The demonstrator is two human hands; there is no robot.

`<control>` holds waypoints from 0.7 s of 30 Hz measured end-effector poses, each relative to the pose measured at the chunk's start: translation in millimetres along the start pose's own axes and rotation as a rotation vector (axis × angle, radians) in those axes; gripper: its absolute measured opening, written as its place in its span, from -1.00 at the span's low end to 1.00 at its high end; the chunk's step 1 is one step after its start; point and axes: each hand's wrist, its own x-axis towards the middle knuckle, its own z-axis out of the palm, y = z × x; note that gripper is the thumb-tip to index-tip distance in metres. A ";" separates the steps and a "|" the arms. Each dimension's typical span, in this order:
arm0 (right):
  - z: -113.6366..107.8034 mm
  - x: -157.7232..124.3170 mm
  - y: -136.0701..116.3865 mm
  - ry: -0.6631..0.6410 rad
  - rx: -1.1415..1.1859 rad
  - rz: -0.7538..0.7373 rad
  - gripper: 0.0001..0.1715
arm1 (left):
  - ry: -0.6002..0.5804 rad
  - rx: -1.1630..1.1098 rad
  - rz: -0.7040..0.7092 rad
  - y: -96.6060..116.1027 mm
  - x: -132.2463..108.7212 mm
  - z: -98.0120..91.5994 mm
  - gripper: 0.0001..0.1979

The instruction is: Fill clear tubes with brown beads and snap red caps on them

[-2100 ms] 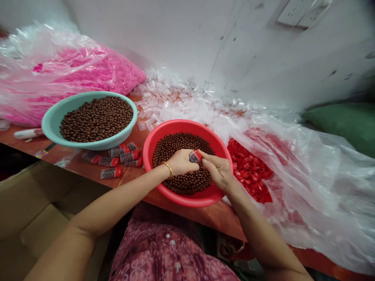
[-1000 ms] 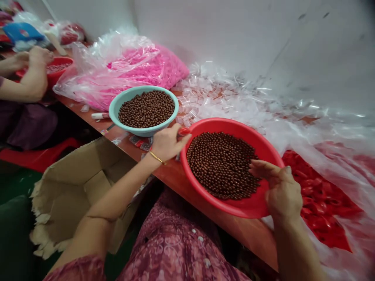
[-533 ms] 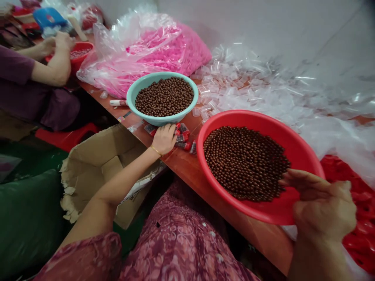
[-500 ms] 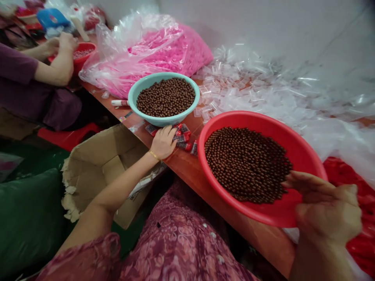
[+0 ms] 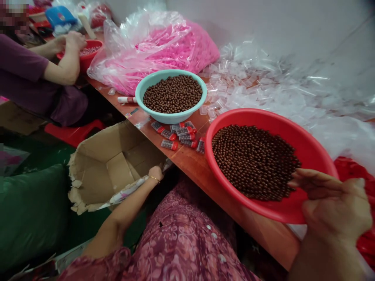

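Observation:
My left hand is closed at the near edge of an open cardboard box, its fingers curled over the box's rim and mostly hidden. Over the right side of a red basin, my right hand is held with fingers stretched out, their tips at the edge of a heap of shiny brown beads. Several small clear containers with red caps, filled with dark beads, lie on the table between the red basin and a turquoise bowl of brown beads.
Behind the bowl sits a clear bag of pink pieces. Many clear plastic containers are heaped along the wall. At far left a co-worker's hands are over another red bowl. A green sack lies on the floor.
My left hand has left the red-capped containers and come down to the cardboard box's edge. The containers now show uncovered. My right hand stays at the red basin.

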 end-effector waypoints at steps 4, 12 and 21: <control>-0.5 0.0 4.4 -0.039 0.008 -0.028 -0.35 | -0.020 0.062 0.052 -7.4 -15.4 21.2 -0.64; -1.2 0.8 4.7 -0.102 0.048 -0.022 -0.43 | -0.076 0.172 0.168 -7.0 -46.0 32.9 -0.72; -8.6 5.5 14.5 -0.216 0.050 -0.033 -0.41 | 0.335 0.191 0.395 40.2 -66.1 -90.0 -0.62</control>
